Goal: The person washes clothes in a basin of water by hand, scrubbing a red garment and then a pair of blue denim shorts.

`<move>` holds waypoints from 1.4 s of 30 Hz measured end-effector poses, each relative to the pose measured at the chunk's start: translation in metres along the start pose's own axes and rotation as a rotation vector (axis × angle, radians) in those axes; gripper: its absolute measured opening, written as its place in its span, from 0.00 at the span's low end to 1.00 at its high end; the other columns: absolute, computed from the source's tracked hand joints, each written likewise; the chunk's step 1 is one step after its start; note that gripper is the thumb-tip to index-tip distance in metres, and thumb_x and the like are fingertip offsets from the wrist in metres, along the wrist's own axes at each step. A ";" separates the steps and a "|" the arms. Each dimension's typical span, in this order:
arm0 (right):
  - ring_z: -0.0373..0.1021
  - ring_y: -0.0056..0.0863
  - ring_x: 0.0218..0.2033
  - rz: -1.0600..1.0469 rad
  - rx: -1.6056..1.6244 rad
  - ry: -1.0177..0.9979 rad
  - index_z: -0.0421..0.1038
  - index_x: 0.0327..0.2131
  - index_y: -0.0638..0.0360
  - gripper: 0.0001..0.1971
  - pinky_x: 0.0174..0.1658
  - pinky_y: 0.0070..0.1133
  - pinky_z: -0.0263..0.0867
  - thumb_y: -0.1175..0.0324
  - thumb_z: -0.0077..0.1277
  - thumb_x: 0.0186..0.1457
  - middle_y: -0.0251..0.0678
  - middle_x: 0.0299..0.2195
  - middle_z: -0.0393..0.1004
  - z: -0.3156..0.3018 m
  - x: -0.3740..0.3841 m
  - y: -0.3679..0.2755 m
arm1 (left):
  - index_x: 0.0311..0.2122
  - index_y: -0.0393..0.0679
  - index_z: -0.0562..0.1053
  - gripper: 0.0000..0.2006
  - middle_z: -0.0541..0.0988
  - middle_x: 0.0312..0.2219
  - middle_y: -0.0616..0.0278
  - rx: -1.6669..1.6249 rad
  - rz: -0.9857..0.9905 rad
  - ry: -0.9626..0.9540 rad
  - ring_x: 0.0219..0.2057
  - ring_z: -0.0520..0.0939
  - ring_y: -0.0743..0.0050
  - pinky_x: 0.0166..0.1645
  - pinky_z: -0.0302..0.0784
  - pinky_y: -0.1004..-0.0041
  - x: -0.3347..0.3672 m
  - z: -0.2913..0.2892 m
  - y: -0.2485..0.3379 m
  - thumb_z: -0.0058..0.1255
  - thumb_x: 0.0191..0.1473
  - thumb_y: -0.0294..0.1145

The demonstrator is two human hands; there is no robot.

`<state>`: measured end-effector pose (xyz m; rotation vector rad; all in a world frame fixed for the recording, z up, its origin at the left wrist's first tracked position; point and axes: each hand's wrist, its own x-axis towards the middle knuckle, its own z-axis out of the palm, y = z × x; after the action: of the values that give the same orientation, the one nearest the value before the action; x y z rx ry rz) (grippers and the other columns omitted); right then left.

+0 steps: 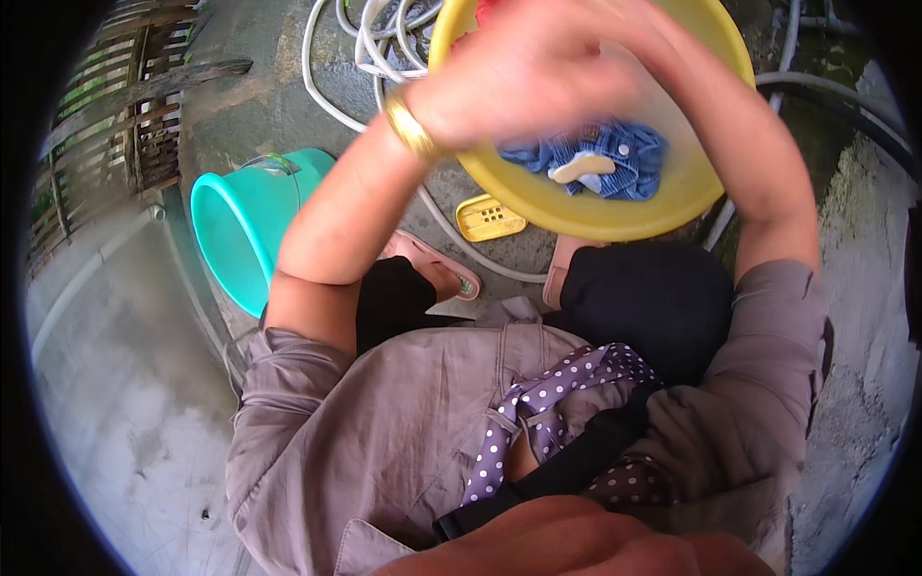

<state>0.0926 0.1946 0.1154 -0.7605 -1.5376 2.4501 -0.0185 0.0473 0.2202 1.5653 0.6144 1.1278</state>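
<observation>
Head view: the blurred left hand [538,82] and the right hand [615,13] overlap above the round yellow plastic basin [595,227], toward its far edge; I cannot tell whether the fingers are clenched on anything or released. The bunched blue striped fabric garment [641,161] lies inside, by the basin's near edge, with a smooth cream oval piece [581,168] on it. Good handling probably means working within the rim to catch any drips, and minding the cream oval, which could slide off.
</observation>
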 end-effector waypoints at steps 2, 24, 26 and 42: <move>0.77 0.29 0.41 -0.270 0.183 0.056 0.75 0.46 0.67 0.14 0.48 0.25 0.72 0.71 0.51 0.58 0.41 0.41 0.80 0.047 0.004 -0.003 | 0.55 0.39 0.71 0.22 0.80 0.44 0.58 0.068 -0.171 0.388 0.47 0.78 0.70 0.54 0.75 0.69 -0.028 -0.062 -0.008 0.58 0.54 0.21; 0.76 0.47 0.33 -0.660 -1.142 0.270 0.76 0.37 0.50 0.11 0.36 0.37 0.74 0.56 0.54 0.57 0.44 0.33 0.77 0.221 0.002 0.004 | 0.37 0.42 0.75 0.19 0.79 0.29 0.57 -0.899 -0.574 1.137 0.34 0.81 0.64 0.41 0.78 0.69 -0.140 -0.078 -0.062 0.49 0.64 0.51; 0.76 0.51 0.29 -0.613 -0.938 0.384 0.76 0.33 0.54 0.14 0.35 0.39 0.73 0.55 0.49 0.60 0.47 0.28 0.79 0.187 0.033 0.011 | 0.39 0.40 0.74 0.13 0.80 0.30 0.56 -0.951 -0.456 1.002 0.35 0.82 0.66 0.43 0.80 0.66 -0.146 -0.087 -0.075 0.43 0.65 0.39; 0.78 0.44 0.39 -0.142 -1.133 0.582 0.75 0.40 0.57 0.16 0.43 0.33 0.73 0.54 0.52 0.60 0.46 0.38 0.79 0.130 0.031 0.040 | 0.42 0.41 0.75 0.14 0.81 0.35 0.60 -0.563 -0.585 1.074 0.36 0.83 0.70 0.42 0.81 0.71 -0.114 -0.060 -0.055 0.44 0.67 0.41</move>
<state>0.0081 0.0845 0.1153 -1.2589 -2.4520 0.9066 -0.1113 -0.0039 0.1287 0.1625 1.2113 1.4437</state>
